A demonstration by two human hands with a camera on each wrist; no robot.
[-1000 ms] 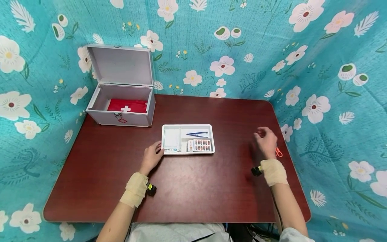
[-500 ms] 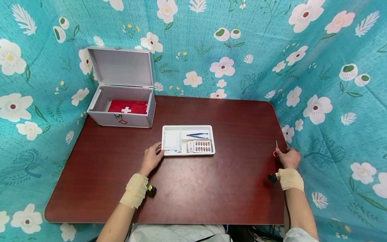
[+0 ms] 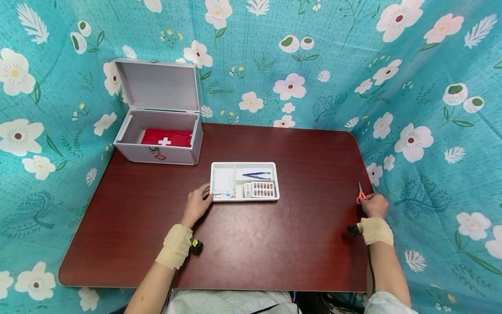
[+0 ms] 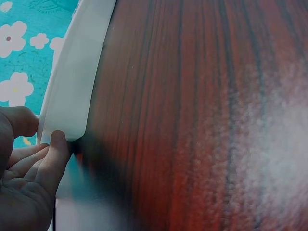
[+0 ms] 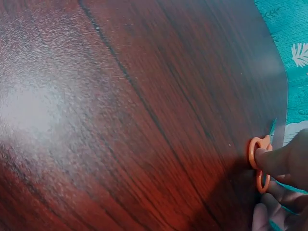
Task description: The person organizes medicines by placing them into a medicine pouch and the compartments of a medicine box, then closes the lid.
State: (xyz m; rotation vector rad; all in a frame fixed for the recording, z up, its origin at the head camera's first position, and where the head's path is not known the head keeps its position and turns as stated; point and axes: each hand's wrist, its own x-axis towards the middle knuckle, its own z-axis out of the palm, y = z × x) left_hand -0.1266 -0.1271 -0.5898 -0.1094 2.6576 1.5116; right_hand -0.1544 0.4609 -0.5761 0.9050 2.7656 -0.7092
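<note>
At the table's right edge, my right hand [image 3: 375, 206] pinches the handles of small orange-handled scissors [image 3: 361, 199], blades pointing away from me. In the right wrist view, the thumb lies against one orange handle loop [image 5: 251, 153], the other fingers partly out of frame. My left hand [image 3: 197, 205] holds the near left corner of a white divided tray [image 3: 276, 183]. In the left wrist view, its fingertips [image 4: 58, 137] touch the tray's end [image 4: 72, 96]. Inside the tray lie white packets [image 3: 224, 180], blue tweezers [image 3: 256, 175] and blister packs of capsules [image 3: 262, 189].
A grey metal case [image 3: 172, 153] stands at the back left of the brown table [image 3: 298, 244], lid raised. In it lies a red pouch [image 3: 176, 137] with a white cross. A flowered teal curtain [image 3: 251, 78] borders the table at the back and sides.
My right hand has moved right and toward me and taken hold of the scissors' handles; the scissors have shifted slightly. My left hand has stayed at the tray.
</note>
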